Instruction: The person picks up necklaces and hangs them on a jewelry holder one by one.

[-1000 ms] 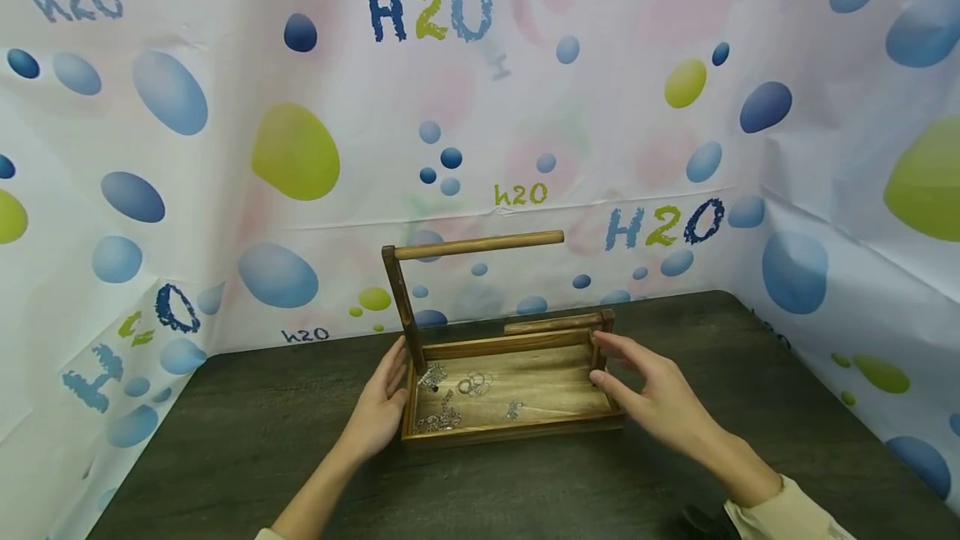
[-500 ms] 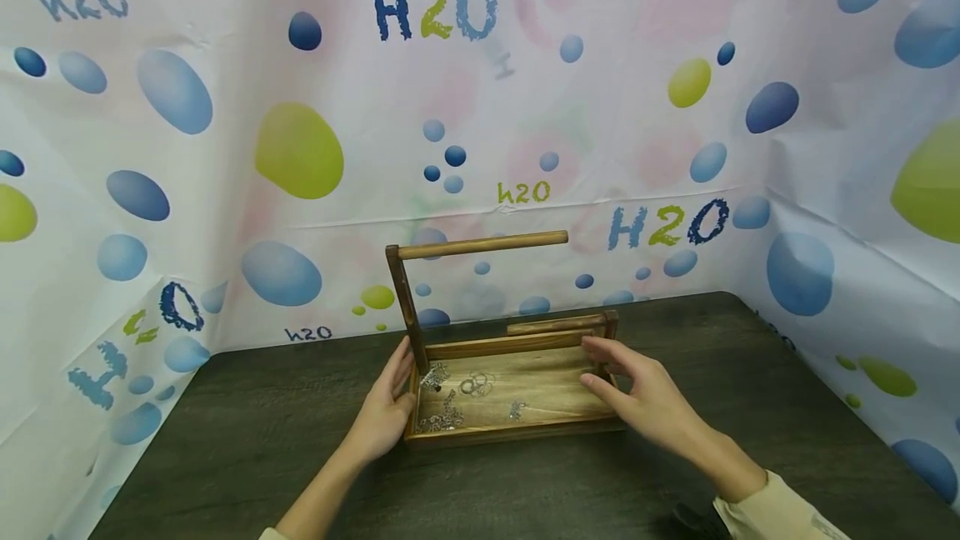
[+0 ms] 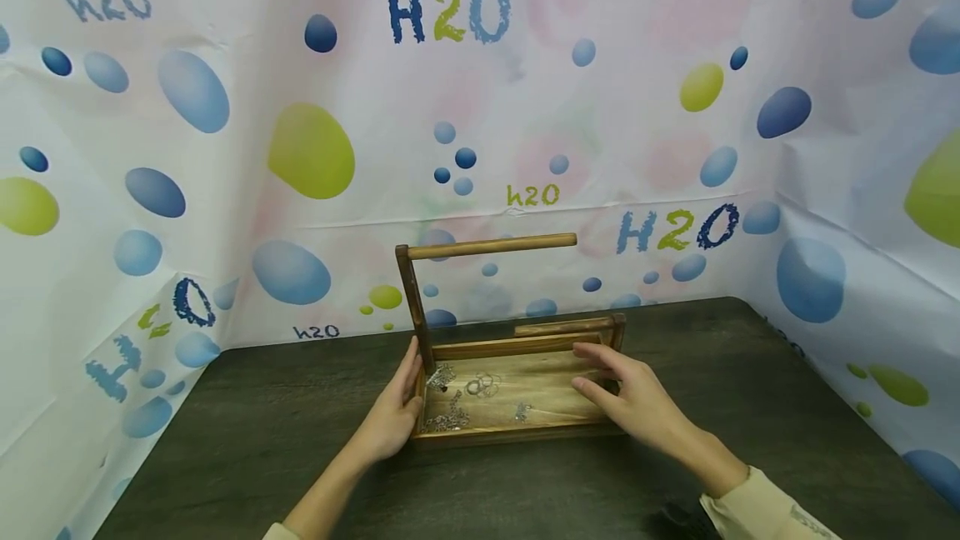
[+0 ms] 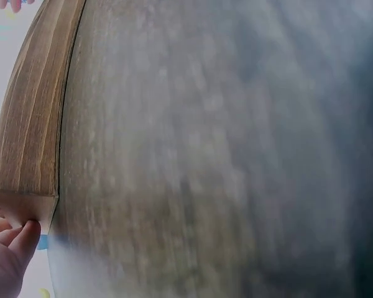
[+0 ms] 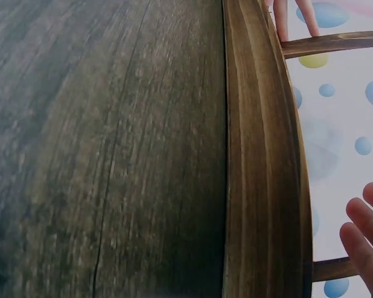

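Observation:
A wooden jewelry stand with a shallow tray [image 3: 517, 437] sits on the dark table. From its left end rises a tall post topped by a horizontal bar [image 3: 492, 247]; a shorter bar [image 3: 566, 326] stands low at the back right. Inside lie silvery chains [image 3: 448, 417], several thin rings or hoops [image 3: 482, 386] and a small silvery piece [image 3: 522, 412]. My left hand [image 3: 387, 419] rests along the tray's left end, its fingertips touching the end wall in the left wrist view. My right hand [image 3: 637, 402] hangs over the right end, thumb and fingers apart, holding nothing.
Behind the stand hangs a white backdrop [image 3: 480, 107] with blue and green spots, which also runs along both sides of the table [image 3: 300, 407]. A dark object [image 3: 678, 519] lies near the right sleeve at the front edge.
My right hand has moved left from the tray's right wall and post to over the tray's inside. My left hand stays at the left end. The whole view has shifted slightly.

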A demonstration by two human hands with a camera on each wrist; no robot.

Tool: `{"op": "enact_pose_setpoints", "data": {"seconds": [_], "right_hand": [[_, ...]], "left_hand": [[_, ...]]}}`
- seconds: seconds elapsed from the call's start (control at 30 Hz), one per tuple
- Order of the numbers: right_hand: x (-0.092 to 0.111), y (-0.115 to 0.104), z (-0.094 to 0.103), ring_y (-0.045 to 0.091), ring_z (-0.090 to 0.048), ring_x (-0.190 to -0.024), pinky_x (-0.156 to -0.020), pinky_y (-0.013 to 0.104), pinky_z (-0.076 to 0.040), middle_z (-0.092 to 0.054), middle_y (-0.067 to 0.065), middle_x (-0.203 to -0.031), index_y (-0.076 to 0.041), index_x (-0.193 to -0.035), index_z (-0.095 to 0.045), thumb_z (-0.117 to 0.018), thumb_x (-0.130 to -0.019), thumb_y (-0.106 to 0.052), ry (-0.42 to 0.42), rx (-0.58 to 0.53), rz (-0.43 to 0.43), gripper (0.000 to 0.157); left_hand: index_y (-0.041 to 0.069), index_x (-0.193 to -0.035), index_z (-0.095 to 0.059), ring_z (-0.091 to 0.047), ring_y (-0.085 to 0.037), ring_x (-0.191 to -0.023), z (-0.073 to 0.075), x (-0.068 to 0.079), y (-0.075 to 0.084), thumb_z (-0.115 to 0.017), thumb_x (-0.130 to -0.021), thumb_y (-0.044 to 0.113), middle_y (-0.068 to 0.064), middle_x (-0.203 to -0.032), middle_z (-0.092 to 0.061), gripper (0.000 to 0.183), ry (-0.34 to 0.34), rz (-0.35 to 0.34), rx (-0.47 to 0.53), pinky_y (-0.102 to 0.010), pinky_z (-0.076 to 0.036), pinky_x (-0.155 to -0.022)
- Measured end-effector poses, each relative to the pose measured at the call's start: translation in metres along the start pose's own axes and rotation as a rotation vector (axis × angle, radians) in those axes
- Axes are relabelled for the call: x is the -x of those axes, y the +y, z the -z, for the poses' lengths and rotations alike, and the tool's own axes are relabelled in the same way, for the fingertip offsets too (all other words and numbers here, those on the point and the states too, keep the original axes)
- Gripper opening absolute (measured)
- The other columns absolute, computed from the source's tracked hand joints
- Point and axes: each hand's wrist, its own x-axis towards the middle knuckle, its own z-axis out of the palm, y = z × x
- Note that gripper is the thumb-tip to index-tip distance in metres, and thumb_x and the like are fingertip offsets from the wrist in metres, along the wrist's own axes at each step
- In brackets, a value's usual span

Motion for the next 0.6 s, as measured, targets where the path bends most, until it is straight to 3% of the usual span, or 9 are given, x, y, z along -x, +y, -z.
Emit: {"op": "enact_pose_setpoints", "data": {"seconds": [0.17,0.4,0.6], "right_hand": [[-0.003,0.002,-0.005,0.028,-0.069,-0.102,-0.082,0.042,-0.056,-0.063,0.016,-0.133,-0.004,-0.141,-0.056,-0.069,-0.096,-0.023,-0.022,-0.002,-0.001,0.050],[-0.010,0.004,-0.014,0.035,-0.065,-0.113,-0.091,0.047,-0.052,-0.063,0.016,-0.133,-0.002,-0.140,-0.057,-0.068,-0.097,-0.025,-0.087,0.002,0.012,0.050],[-0.014,0.006,-0.019,0.036,-0.066,-0.108,-0.090,0.048,-0.053,-0.063,0.021,-0.131,-0.001,-0.138,-0.058,-0.066,-0.098,-0.025,-0.148,-0.007,0.048,0.047]], "left_hand": [[0.023,-0.163,0.003,-0.017,-0.037,-0.148,0.000,-0.001,-0.001,-0.038,-0.097,-0.017,-0.022,-0.164,-0.012,0.087,-0.005,0.009,-0.024,-0.057,-0.026,-0.113],[0.023,-0.163,0.003,-0.017,-0.036,-0.149,0.002,-0.002,-0.001,-0.038,-0.098,-0.016,-0.022,-0.164,-0.012,0.086,-0.015,0.013,-0.022,-0.056,-0.023,-0.114],[0.021,-0.163,0.003,-0.017,-0.037,-0.149,0.002,0.000,0.002,-0.038,-0.097,-0.016,-0.023,-0.164,-0.012,0.086,-0.016,0.003,-0.027,-0.056,-0.024,-0.114]]}}
